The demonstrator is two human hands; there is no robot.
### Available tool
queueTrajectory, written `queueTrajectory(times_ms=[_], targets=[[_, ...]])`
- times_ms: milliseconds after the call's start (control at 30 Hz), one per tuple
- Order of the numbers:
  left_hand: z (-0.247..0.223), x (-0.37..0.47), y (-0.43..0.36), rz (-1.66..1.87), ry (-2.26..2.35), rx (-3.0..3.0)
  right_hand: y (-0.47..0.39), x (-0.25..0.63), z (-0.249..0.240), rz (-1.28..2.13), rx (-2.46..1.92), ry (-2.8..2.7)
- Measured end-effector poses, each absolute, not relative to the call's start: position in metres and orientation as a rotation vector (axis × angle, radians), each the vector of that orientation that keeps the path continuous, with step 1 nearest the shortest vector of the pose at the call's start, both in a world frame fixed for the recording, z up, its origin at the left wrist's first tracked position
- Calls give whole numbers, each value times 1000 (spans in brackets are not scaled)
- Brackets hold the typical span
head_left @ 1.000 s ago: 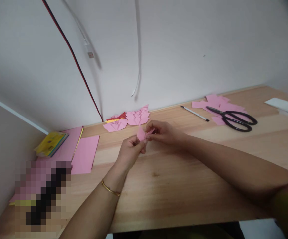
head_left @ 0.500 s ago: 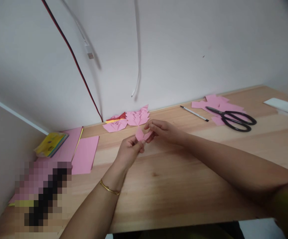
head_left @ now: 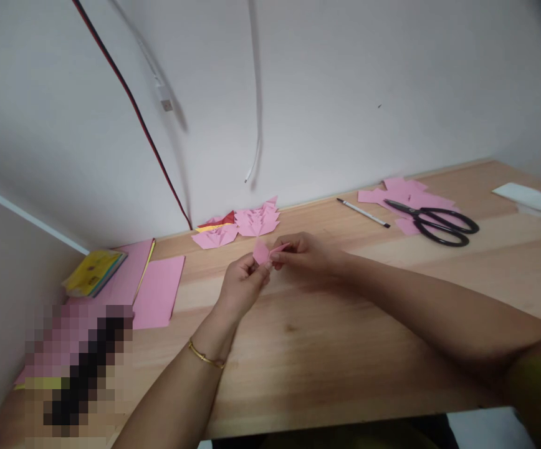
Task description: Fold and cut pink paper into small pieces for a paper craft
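A: What's changing around the folded pink paper [head_left: 262, 252]?

B: The right hand [head_left: 305, 251] is no longer arching its fingers over the right flap [head_left: 280, 248]; it's now pinching that flap between thumb and fingers, and the flap is showing as a thin sliver.

A: And the left hand [head_left: 242, 284]?

B: It's keeping its pinch on the lower left side. So both hands are gripping one piece, and the shaping seems to be centring on that flap.

A: Where are they holding it?

B: Over the wooden table [head_left: 345, 349], toward the back edge, just in front of the pleated pink pieces [head_left: 257, 222]. The scissors [head_left: 417, 214] are lying well apart, toward the back right corner.
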State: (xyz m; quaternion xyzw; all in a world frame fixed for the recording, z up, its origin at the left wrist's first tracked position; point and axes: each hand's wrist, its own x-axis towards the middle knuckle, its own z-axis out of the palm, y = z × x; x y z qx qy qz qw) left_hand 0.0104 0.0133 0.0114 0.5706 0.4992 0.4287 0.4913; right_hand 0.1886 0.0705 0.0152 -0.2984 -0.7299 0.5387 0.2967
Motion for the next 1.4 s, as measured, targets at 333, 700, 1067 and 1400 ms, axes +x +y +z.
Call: queueTrajectory(times_ms=[333, 700, 1067, 1400], targets=[[11, 7, 16, 1064, 1178, 1332, 71, 187, 12, 1746, -740, -1706], [11, 10, 15, 1004, 1312, 1404, 74, 186, 7, 1406, -790, -1893], [7, 9, 17, 1065, 1334, 1351, 71, 188, 14, 1348, -909, -1948], [12, 8, 17, 1084, 1260, 1254, 68, 188, 13, 1297, -855, -2037]])
